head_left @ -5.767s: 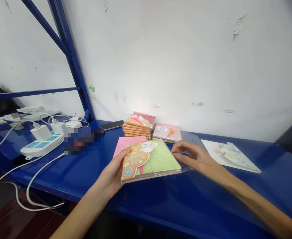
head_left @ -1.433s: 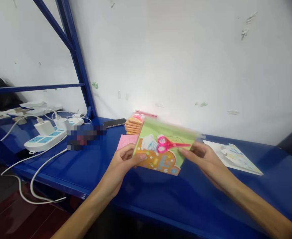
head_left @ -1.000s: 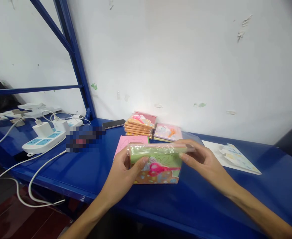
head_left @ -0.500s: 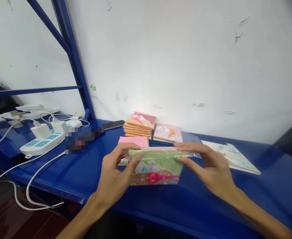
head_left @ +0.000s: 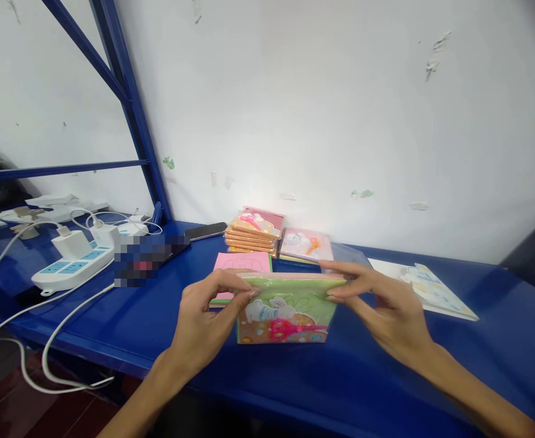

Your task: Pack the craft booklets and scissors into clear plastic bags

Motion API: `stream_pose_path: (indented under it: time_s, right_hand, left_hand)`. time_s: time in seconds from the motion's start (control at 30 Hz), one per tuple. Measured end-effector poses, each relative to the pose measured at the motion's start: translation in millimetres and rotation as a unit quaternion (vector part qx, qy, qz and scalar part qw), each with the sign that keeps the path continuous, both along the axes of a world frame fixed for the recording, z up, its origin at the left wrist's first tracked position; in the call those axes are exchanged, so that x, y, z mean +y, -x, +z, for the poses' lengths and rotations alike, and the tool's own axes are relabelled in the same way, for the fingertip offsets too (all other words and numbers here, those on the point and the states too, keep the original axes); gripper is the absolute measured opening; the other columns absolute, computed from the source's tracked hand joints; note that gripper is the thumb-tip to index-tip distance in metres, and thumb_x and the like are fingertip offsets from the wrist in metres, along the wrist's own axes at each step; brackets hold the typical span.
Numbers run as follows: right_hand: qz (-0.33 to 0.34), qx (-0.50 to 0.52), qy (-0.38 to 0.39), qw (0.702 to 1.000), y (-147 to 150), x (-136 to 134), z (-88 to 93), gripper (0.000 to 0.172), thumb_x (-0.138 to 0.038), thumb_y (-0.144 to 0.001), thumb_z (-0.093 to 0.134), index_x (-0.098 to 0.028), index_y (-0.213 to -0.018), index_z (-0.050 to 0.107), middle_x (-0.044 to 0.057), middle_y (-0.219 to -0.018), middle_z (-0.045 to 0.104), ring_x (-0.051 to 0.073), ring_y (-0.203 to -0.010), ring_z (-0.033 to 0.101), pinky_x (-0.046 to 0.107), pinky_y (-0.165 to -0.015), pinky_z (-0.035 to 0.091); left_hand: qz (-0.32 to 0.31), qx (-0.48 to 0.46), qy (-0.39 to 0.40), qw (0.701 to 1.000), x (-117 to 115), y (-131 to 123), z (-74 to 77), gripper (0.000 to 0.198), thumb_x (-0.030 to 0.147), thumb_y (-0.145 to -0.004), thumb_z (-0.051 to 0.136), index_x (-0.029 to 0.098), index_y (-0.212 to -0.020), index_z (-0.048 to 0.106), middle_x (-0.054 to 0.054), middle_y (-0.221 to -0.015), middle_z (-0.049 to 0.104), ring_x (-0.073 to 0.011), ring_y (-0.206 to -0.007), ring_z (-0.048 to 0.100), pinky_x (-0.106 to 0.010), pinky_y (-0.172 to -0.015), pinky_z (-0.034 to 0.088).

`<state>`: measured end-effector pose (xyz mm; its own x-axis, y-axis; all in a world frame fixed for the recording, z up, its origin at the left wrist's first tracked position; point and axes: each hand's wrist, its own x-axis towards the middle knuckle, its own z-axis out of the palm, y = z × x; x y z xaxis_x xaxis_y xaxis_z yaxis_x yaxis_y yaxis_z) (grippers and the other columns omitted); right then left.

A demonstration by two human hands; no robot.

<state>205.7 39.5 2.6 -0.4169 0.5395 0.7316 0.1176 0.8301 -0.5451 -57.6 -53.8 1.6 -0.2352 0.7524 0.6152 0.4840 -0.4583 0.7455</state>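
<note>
Both my hands pinch the top edge of a flat plastic-wrapped craft packet (head_left: 286,317), printed with a bunny and pink scissors on green and orange. It stands nearly upright, low over the blue shelf (head_left: 431,359). My left hand (head_left: 208,319) grips its left end, with the fingers across the front. My right hand (head_left: 377,298) holds the right end. Just behind my left hand lies a pink paper sheet (head_left: 241,263), partly hidden by the fingers and the packet.
A stack of similar packets (head_left: 252,234) and a pink-and-white packet (head_left: 306,244) lie behind, beside a transparent plastic sleeve (head_left: 347,252). A white printed card (head_left: 431,293) lies right. A phone (head_left: 206,231), pixelated object (head_left: 144,261), and power strip (head_left: 72,266) with chargers sit left.
The packet has come down from its raised, tilted position and now stands more upright near the shelf. My fingers have shifted onto its top edge.
</note>
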Motion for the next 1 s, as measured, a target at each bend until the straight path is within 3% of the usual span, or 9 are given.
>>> stream_pose_path:
  time_s: [0.17, 0.3, 0.43, 0.5, 0.6, 0.67, 0.73, 0.87, 1.0]
  right_hand:
    - [-0.012, -0.034, -0.022, 0.999, -1, -2, 2.2, 0.012, -0.019, -0.093, 0.069, -0.03, -0.09, 0.073, 0.004, -0.11, 0.08, 0.026, -0.1, 0.075, 0.041, -0.079, 0.063]
    - [-0.018, -0.051, -0.07, 0.996, 1, -8, 7.9, 0.009, -0.019, -0.091, 0.07, -0.028, -0.089, 0.068, 0.006, -0.105, 0.079, 0.026, -0.094, 0.075, 0.042, -0.079, 0.061]
    - [-0.037, -0.004, -0.091, 0.995, 7, -13, 8.4, 0.035, -0.019, -0.087, 0.073, -0.025, -0.067, 0.045, 0.004, -0.085, 0.077, 0.019, -0.071, 0.071, 0.03, -0.059, 0.056]
    - [-0.055, 0.022, -0.065, 0.996, 9, -13, 6.1, 0.045, -0.018, -0.088, 0.073, -0.025, -0.065, 0.034, 0.001, -0.079, 0.074, 0.015, -0.065, 0.068, 0.025, -0.054, 0.052]
    - [-0.059, 0.033, 0.007, 0.998, 9, -10, 4.1, 0.032, -0.024, -0.088, 0.075, -0.025, -0.075, 0.046, -0.001, -0.078, 0.07, 0.015, -0.068, 0.067, 0.024, -0.059, 0.054]
    - [-0.04, 0.022, 0.047, 0.998, 8, -7, 5.2, 0.019, -0.029, -0.087, 0.077, -0.027, -0.097, 0.06, -0.003, -0.076, 0.066, 0.016, -0.07, 0.067, 0.027, -0.063, 0.055]
    - [-0.017, -0.002, 0.074, 0.997, 6, -5, 7.7, 0.031, -0.032, -0.09, 0.075, -0.031, -0.119, 0.064, -0.004, -0.075, 0.065, 0.016, -0.07, 0.066, 0.028, -0.066, 0.054]
    - [0.007, -0.037, 0.073, 0.997, 4, -5, 11.1, 0.012, -0.033, -0.094, 0.071, -0.033, -0.105, 0.074, -0.002, -0.086, 0.071, 0.015, -0.078, 0.065, 0.027, -0.07, 0.051]
    - [0.011, -0.037, 0.079, 0.996, 4, -6, 10.3, 0.007, -0.033, -0.094, 0.07, -0.033, -0.1, 0.074, -0.002, -0.084, 0.069, 0.014, -0.075, 0.063, 0.027, -0.069, 0.049]
  left_hand:
    - [0.007, 0.043, -0.01, 0.999, -3, 6, 4.2, 0.011, 0.023, -0.077, 0.083, 0.025, -0.072, 0.074, -0.004, -0.075, 0.078, -0.0236, -0.076, 0.073, -0.032, -0.072, 0.056]
    - [0.018, 0.07, -0.043, 0.996, -6, 2, 4.1, 0.012, 0.023, -0.079, 0.081, 0.024, -0.072, 0.071, -0.003, -0.072, 0.077, -0.0213, -0.071, 0.072, -0.029, -0.064, 0.054]
    - [0.014, 0.116, -0.116, 0.986, -4, -1, 1.3, 0.018, 0.011, -0.082, 0.075, 0.022, -0.073, 0.064, -0.001, -0.074, 0.077, -0.0175, -0.068, 0.072, -0.025, -0.059, 0.053]
    - [0.006, 0.139, -0.136, 0.981, -3, -1, -0.8, 0.02, 0.008, -0.083, 0.072, 0.022, -0.075, 0.062, 0.0, -0.075, 0.076, -0.0155, -0.069, 0.072, -0.023, -0.059, 0.052]
    - [0.007, 0.086, -0.107, 0.99, -1, -1, -3.3, 0.021, 0.011, -0.084, 0.073, 0.024, -0.08, 0.057, 0.003, -0.078, 0.075, -0.0147, -0.072, 0.072, -0.022, -0.062, 0.054]
    - [0.001, 0.004, -0.07, 0.998, -1, -2, -2.6, 0.023, 0.017, -0.085, 0.075, 0.026, -0.086, 0.054, 0.004, -0.079, 0.076, -0.0158, -0.074, 0.074, -0.022, -0.063, 0.056]
    - [-0.009, -0.047, -0.025, 0.999, -3, -3, 0.7, 0.023, 0.024, -0.085, 0.076, 0.028, -0.095, 0.056, 0.005, -0.079, 0.078, -0.0166, -0.074, 0.075, -0.023, -0.064, 0.057]
    - [-0.031, -0.027, 0.076, 0.996, -7, 4, 10.4, 0.038, 0.035, -0.085, 0.077, 0.031, -0.122, 0.068, 0.003, -0.084, 0.082, -0.0191, -0.08, 0.076, -0.025, -0.073, 0.057]
    - [-0.048, 0.009, 0.111, 0.993, -7, 11, 16.0, 0.015, 0.037, -0.082, 0.08, 0.03, -0.094, 0.082, 0.001, -0.087, 0.082, -0.0188, -0.076, 0.074, -0.023, -0.068, 0.055]
